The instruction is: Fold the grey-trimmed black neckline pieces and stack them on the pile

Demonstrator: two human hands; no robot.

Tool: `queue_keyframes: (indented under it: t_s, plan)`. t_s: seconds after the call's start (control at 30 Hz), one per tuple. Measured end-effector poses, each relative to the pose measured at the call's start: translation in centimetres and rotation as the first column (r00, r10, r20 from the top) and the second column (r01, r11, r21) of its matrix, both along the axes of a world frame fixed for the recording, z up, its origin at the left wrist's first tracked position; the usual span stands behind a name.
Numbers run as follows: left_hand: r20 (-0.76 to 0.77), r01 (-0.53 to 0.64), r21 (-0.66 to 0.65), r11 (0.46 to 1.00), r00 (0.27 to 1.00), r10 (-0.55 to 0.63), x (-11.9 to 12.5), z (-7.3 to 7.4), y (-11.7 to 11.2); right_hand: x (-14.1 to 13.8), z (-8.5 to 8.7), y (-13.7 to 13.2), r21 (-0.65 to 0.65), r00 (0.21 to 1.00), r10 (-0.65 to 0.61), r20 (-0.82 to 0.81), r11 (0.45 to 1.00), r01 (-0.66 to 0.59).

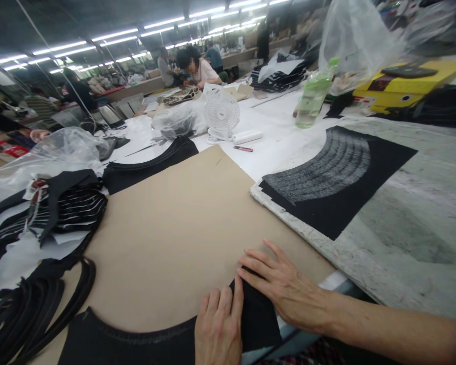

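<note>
A black panel (133,347) with a concave curved edge lies along the near side of a tan board (167,238). My left hand (218,324) rests on this panel, its fingers side by side and lightly bent, with the thumb hidden. My right hand (285,286) lies over the panel's right corner with fingers spread and reaching left onto the board. The left index fingertip meets the right hand's fingertips at the panel's edge. Neither hand visibly grips anything.
At right, a black piece with whitish curved bands (327,167) lies on a pale slab (403,218). Black strips (34,309) and stacked pieces (72,208) sit left. Beyond are a white fan (221,111), a pink-handled cutter (243,148), a green bottle (314,99) and other people.
</note>
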State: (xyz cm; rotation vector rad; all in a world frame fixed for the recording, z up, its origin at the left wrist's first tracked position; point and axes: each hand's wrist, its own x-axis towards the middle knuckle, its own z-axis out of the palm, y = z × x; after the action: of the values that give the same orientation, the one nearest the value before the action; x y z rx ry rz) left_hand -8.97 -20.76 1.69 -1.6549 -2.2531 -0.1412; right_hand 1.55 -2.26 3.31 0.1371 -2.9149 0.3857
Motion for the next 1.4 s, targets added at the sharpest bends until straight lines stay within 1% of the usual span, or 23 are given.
queue_keyframes:
  t_s: [0.03,0.1,0.17,0.23,0.27,0.3,0.37,0.43,0.47,0.53,0.63,0.7,0.77,0.83,0.9,0.97,1.0,1.1,1.2,1.27,1.37,1.4]
  plan:
    - [0.007,-0.002,0.007,1.0,1.0,0.001,0.0,0.0,-0.1,0.1,-0.2,-0.2,0.003,1.0,0.0,0.012,1.0,-0.001]
    - [0.024,-0.009,0.039,0.999,1.0,0.008,0.1,-0.2,-0.5,0.2,-0.7,-0.4,0.014,0.998,-0.062,-0.001,0.998,0.062]
    - [0.045,-0.014,0.099,0.995,0.999,0.01,0.3,-0.6,-1.2,0.2,-0.9,-0.4,0.019,0.99,-0.137,-0.043,0.99,0.138]
    - [0.057,-0.021,0.179,0.984,0.998,0.011,0.6,-1.3,-2.1,0.1,-0.6,-0.6,0.01,0.979,-0.18,-0.094,0.983,0.181]
    - [0.06,-0.025,0.216,0.976,0.998,0.012,0.8,-1.6,-2.5,0.0,-0.3,-0.8,0.006,0.98,-0.167,-0.109,0.986,0.169]
    - [0.062,-0.03,0.247,0.969,0.998,0.016,1.0,-2.0,-2.9,-0.1,0.0,-1.1,0.007,0.986,-0.127,-0.113,0.992,0.128]
    - [0.066,-0.044,0.284,0.958,0.997,0.026,1.4,-2.5,-3.4,-0.5,0.5,-2.0,0.015,0.996,-0.007,-0.088,1.0,0.009]
    - [0.077,-0.05,0.296,0.954,0.997,0.028,1.6,-2.7,-3.8,-0.7,0.5,-2.7,0.024,0.996,0.082,-0.037,0.996,-0.081]
    - [0.082,-0.049,0.297,0.954,0.996,0.025,1.6,-2.6,-3.9,-0.8,0.2,-3.0,0.034,0.996,0.09,-0.018,0.995,-0.09]
    - [0.093,-0.037,0.288,0.957,0.996,0.01,1.5,-2.4,-4.2,-0.7,-0.7,-3.1,0.073,0.999,0.049,-0.009,0.996,-0.049]
    - [0.092,-0.004,0.27,0.963,0.996,-0.022,1.1,-2.1,-4.7,-0.4,-1.7,-2.5,0.145,0.993,-0.094,-0.075,0.984,0.104]
    - [0.059,0.027,0.265,0.964,0.997,-0.044,0.9,-2.0,-5.0,-0.2,-1.6,-2.3,0.165,0.975,-0.181,-0.131,0.966,0.201]
    - [0.013,0.051,0.276,0.96,0.998,-0.057,0.7,-2.2,-5.1,0.0,-0.9,-2.6,0.179,0.967,-0.207,-0.146,0.956,0.231]
    - [-0.021,0.065,0.297,0.953,0.998,-0.061,0.6,-2.6,-5.1,0.2,-0.1,-3.4,0.202,0.98,-0.16,-0.121,0.962,0.182]
    - [-0.038,0.066,0.327,0.943,0.998,-0.057,0.5,-3.0,-5.0,0.2,0.3,-4.6,0.223,0.995,-0.066,-0.07,0.972,0.08]
    - [-0.035,0.052,0.358,0.932,0.998,-0.042,0.6,-3.3,-4.8,0.1,0.1,-5.8,0.227,1.0,0.013,-0.015,0.974,-0.009]
    - [-0.029,0.042,0.372,0.927,0.999,-0.034,0.6,-3.5,-4.7,0.1,-0.1,-6.2,0.225,0.999,0.032,0.004,0.974,-0.032]
    - [-0.007,0.028,0.401,0.916,1.0,-0.028,0.7,-3.8,-4.5,0.0,-0.8,-6.8,0.235,0.999,0.026,0.018,0.971,-0.03]
    - [0.014,0.02,0.41,0.912,1.0,-0.028,0.6,-3.7,-4.5,0.1,-0.9,-6.8,0.266,1.0,0.017,-0.005,0.964,-0.015]
    - [0.025,0.025,0.393,0.919,0.999,-0.038,0.4,-3.2,-4.7,0.1,-0.9,-6.7,0.28,1.0,0.023,-0.018,0.96,-0.017]
    - [0.041,0.062,0.326,0.943,0.996,-0.08,0.3,-2.3,-5.4,0.1,-1.1,-6.7,0.297,0.999,0.015,-0.039,0.955,-0.003]
    - [0.052,0.059,0.297,0.953,0.996,-0.078,0.3,-2.0,-5.7,0.1,-1.2,-6.8,0.301,0.999,0.008,-0.049,0.954,0.007]
